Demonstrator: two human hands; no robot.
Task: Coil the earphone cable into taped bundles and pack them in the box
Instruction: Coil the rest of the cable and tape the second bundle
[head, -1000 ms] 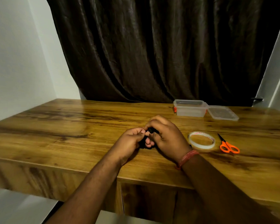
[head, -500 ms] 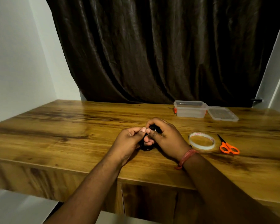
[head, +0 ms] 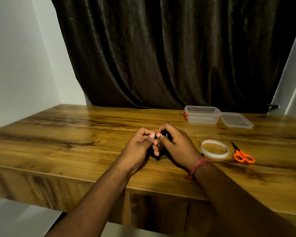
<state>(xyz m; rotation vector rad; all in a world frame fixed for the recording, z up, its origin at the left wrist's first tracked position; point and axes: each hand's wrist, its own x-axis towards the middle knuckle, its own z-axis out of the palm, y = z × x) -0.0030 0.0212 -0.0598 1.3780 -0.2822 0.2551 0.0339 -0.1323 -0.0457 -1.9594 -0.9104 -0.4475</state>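
Right, the table fills the view, with the open box at the far right, its lid just beside it, and the tape and scissors near the right wrist. At centre, both hands meet over the wood. The right hand curls its fingers around the cable, a small black bundle mostly hidden in the grip. The left hand bends its fingers in, its thumb tip touching the right one, seemingly pinching the bundle's near edge, though that contact is hard to make out. The cable looks light, thin and springy, likely to uncoil if let go, so the best hold is across the bunched loops, not on a loose end. Compared with a second ago, the hands have risen slightly and more black shows above the right knuckles. Tape and scissors have not moved.
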